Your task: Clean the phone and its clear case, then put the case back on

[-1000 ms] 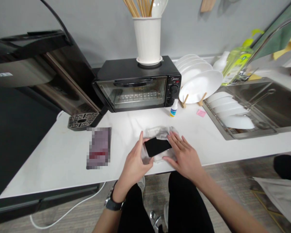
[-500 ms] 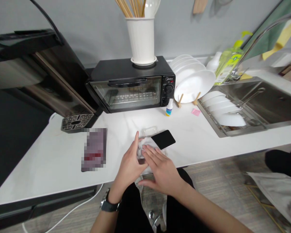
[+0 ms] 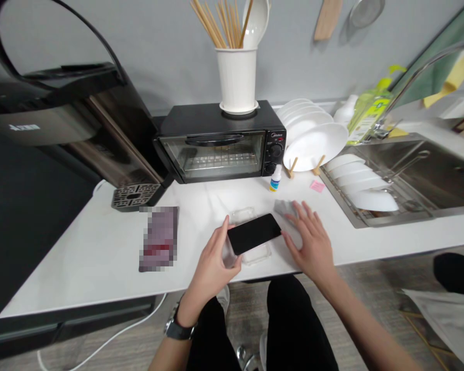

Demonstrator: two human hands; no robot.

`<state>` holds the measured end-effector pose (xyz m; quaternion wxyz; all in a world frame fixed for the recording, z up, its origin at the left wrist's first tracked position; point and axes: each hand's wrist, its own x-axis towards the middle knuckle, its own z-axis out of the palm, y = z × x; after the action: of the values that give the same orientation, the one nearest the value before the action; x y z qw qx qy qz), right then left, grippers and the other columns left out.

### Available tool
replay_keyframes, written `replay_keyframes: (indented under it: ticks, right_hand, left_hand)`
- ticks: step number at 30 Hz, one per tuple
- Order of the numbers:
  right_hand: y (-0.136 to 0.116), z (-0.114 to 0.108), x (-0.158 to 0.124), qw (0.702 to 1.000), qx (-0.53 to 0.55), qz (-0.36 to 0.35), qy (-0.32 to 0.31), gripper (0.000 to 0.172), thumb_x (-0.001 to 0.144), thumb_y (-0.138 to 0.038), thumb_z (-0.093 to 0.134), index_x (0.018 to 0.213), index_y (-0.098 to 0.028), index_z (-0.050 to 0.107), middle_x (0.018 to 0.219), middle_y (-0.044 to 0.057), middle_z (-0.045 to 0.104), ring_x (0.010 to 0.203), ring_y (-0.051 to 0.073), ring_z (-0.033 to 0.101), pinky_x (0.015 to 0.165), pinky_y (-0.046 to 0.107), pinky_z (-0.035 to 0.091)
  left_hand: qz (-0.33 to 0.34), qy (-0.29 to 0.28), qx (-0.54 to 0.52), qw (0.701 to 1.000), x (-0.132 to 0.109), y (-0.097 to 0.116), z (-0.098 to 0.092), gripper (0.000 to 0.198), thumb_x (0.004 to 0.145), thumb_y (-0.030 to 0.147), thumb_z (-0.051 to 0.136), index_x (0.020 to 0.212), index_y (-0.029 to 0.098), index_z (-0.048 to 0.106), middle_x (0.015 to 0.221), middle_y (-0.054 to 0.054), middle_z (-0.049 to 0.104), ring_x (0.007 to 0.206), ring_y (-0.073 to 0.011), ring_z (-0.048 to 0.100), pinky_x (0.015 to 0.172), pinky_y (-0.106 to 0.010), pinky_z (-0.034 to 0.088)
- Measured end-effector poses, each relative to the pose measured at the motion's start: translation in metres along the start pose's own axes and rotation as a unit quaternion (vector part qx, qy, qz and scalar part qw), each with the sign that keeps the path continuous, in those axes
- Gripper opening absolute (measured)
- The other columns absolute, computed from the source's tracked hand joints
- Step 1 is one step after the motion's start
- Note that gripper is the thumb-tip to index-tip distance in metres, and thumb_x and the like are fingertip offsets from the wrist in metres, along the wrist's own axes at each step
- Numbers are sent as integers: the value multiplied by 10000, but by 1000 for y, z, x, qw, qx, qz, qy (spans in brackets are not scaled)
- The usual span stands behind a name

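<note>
My left hand (image 3: 215, 257) grips the left end of a black smartphone (image 3: 254, 234), its thumb and fingers at the phone's edges. The dark screen faces up. A clear phone case (image 3: 260, 254) lies on the counter behind and partly under the phone, so much of it is hidden. Just right of the phone, my right hand (image 3: 312, 242) has a grey cloth (image 3: 283, 207) under its fingers and seems to hold it loosely. Part of the cloth is covered by the hand.
A small spray bottle (image 3: 275, 178) and a pink paper (image 3: 317, 186) are behind the phone. A toaster oven (image 3: 220, 154), plate rack (image 3: 316, 164) and sink (image 3: 438, 167) line the back and right. A flat purple item (image 3: 160, 237), pixelated, lies left, near a dispenser (image 3: 137, 196).
My right hand has slid rightward with the cloth, from the phone's left end to beyond its right end. The screen is now uncovered. My left hand stays at the left end.
</note>
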<state>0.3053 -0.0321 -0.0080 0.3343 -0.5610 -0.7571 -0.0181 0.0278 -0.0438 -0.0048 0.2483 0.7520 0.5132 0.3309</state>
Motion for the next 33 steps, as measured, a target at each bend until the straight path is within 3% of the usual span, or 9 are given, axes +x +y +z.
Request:
replay_keyframes:
  ticks: [5, 7, 10, 13, 16, 20, 24, 29, 33]
  right_hand:
    - [-14, 7, 39, 947, 136, -199, -211, 704, 981, -416, 710, 1604, -246, 428, 1619, 125, 522, 1552, 308, 421, 1256, 598, 370]
    - [-13, 11, 59, 920, 145, -247, -267, 811, 911, -497, 787, 1598, -240, 439, 1609, 139, 533, 1510, 320, 481, 1251, 583, 374]
    - [-18, 12, 79, 898, 133, -282, -312, 755, 899, -446, 803, 1555, -241, 493, 1480, 120, 652, 1334, 297, 640, 1148, 495, 497]
    - [-30, 8, 86, 899, 76, -304, -305, 602, 867, -282, 787, 1424, -165, 594, 1312, 146, 710, 1182, 318, 685, 991, 461, 583]
    - [-37, 0, 87, 896, 21, -345, -278, 465, 864, -143, 705, 1323, -123, 638, 1269, 169, 704, 1171, 347, 660, 971, 489, 594]
    - [-31, -14, 86, 900, 25, -367, -234, 395, 995, -49, 509, 1353, -156, 637, 1337, 151, 699, 1297, 302, 636, 1028, 469, 597]
    - [-27, -18, 74, 899, 90, -366, -221, 413, 1074, -136, 478, 1439, -279, 608, 1431, 79, 660, 1426, 240, 564, 1027, 391, 621]
    - [-25, 5, 54, 870, 192, -402, -212, 434, 1082, -151, 501, 1484, -295, 580, 1338, 65, 706, 1430, 208, 568, 1094, 391, 591]
    - [-17, 21, 50, 864, 289, -351, -215, 401, 1093, -174, 451, 1467, -226, 584, 1387, 119, 695, 1414, 209, 589, 1140, 414, 551]
  left_hand:
    - [46, 1, 29, 999, -7, 3, 1, 988, 899, 175, 670, 1703, 326, 116, 1545, -105, 523, 1441, -276, 519, 1220, -431, 424]
    - [53, 2, 40, 998, -8, 4, 2, 970, 906, 177, 663, 1703, 331, 131, 1553, -104, 517, 1455, -280, 508, 1223, -438, 427]
    - [61, 13, 42, 997, -10, 4, 4, 950, 917, 183, 679, 1700, 327, 162, 1539, -112, 522, 1452, -283, 512, 1223, -447, 438]
    - [80, 28, 49, 995, -13, 4, 5, 881, 959, 249, 704, 1685, 354, 216, 1528, -117, 526, 1430, -286, 539, 1219, -455, 453]
    - [84, 38, 42, 995, -15, 3, 4, 913, 961, 367, 740, 1686, 380, 186, 1556, -125, 509, 1462, -306, 519, 1231, -492, 442]
    - [22, 9, 32, 999, -12, 2, 1, 1288, 795, 466, 895, 1703, 363, -13, 1726, -167, 296, 1586, -382, 340, 1274, -584, 355]
    - [8, -46, 74, 996, -6, 1, 6, 1563, 666, 461, 979, 1676, 297, -203, 1758, -235, 184, 1591, -433, 306, 1251, -634, 364]
    - [23, -46, 103, 993, -3, 1, 9, 1359, 808, 325, 862, 1684, 248, -174, 1712, -242, 318, 1562, -393, 387, 1240, -603, 390]
    - [29, -54, 119, 991, -3, -1, 7, 1237, 812, 321, 834, 1706, 238, -17, 1706, -207, 354, 1556, -377, 404, 1267, -597, 359]
